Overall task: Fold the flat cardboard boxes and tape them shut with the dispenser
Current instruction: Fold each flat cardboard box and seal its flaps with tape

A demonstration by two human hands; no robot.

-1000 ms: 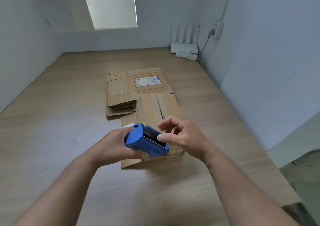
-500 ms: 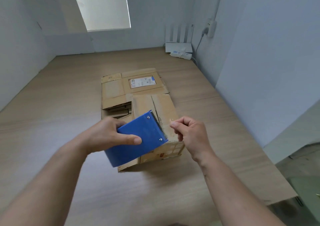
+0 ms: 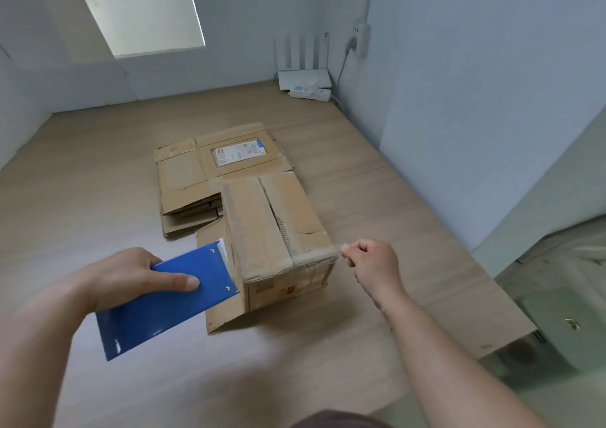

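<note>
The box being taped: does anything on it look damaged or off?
Yes. The box is worn: its top flaps leave a dark gap along the seam, the right flap has a tear, and one side flap splays onto the table.

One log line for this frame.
left hand grips dispenser; right hand pinches tape end; box folded, top closed; flat boxes stacked behind

Tape (image 3: 323,257) betw. dispenser (image 3: 170,299) & R hand (image 3: 373,263)

Two bare forearms are reaching forward from the lower edge. The left grip (image 3: 131,276) is wrapping around a blue tape dispenser (image 3: 164,309), thumb lying flat along its side. The right grip (image 3: 373,267), fingers curled, is pinching a tape end (image 3: 343,247) between thumb and forefinger
</note>
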